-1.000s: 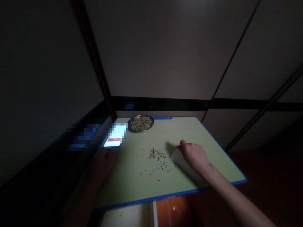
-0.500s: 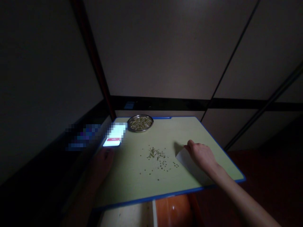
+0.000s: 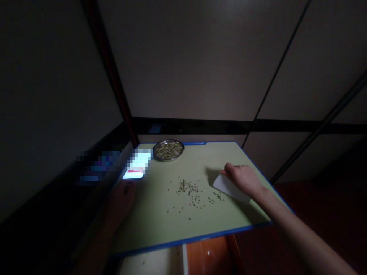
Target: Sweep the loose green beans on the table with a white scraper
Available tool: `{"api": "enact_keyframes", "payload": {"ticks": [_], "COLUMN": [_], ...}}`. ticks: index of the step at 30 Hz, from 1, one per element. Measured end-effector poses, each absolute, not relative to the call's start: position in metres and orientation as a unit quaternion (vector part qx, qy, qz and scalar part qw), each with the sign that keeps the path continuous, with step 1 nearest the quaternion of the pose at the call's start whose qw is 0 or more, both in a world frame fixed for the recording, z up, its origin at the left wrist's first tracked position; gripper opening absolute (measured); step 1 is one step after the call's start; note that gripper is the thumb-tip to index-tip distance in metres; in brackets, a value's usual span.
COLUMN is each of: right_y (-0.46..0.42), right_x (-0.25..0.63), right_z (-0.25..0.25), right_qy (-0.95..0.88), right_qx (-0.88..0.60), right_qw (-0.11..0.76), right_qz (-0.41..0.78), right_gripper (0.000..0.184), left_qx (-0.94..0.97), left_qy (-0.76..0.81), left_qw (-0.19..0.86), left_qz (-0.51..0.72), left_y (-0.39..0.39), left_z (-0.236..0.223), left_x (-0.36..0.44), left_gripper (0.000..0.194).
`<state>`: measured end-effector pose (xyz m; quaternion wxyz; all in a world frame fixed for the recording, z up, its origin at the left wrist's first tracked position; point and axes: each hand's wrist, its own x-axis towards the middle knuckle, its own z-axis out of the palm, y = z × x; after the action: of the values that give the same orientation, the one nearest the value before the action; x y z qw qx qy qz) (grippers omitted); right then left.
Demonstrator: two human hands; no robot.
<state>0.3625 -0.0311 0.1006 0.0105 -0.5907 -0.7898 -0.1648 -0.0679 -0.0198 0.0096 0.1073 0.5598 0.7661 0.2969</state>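
My right hand [image 3: 243, 178] is closed on the upper edge of a white piece of paper [image 3: 231, 189], which curves and tilts over the right part of a pale green board with a blue rim [image 3: 177, 242]. Just left of the paper, small greenish seeds or beans [image 3: 187, 188] lie scattered, a few of them close to its lower edge. In deep shadow at the board's left side rests my left hand [image 3: 123, 196], below a lit phone [image 3: 134, 173]; its fingers are too dark to make out. A round metal dish [image 3: 168, 158] at the back left holds many similar seeds.
Behind the board rises a panelled wall or cabinet front [image 3: 189, 76] with a dark strip. Below the front edge are an orange glossy object [image 3: 208, 256] and a pale surface [image 3: 155, 261]. The surroundings are dim.
The paper has tipped so more of its white face shows, and several seeds now lie by its lower edge. My left hand stays about where it was. The view has shifted slightly.
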Motion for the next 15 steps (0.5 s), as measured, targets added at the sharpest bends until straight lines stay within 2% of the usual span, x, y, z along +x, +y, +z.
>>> {"api": "enact_keyframes", "payload": {"ticks": [15], "right_y": [-0.003], "right_x": [0.350], "right_z": [0.084], "right_qy": [-0.860], "right_qx": [-0.483], "right_qw": [0.027], "right_qz": [-0.163], "right_gripper": [0.054], "left_qx": [0.557], "left_qy": [0.767], "left_qw": [0.127], "left_qz": [0.292], "left_y": [-0.022], "left_z": [0.013], "left_x": [-0.068], "left_gripper": [0.032]}}
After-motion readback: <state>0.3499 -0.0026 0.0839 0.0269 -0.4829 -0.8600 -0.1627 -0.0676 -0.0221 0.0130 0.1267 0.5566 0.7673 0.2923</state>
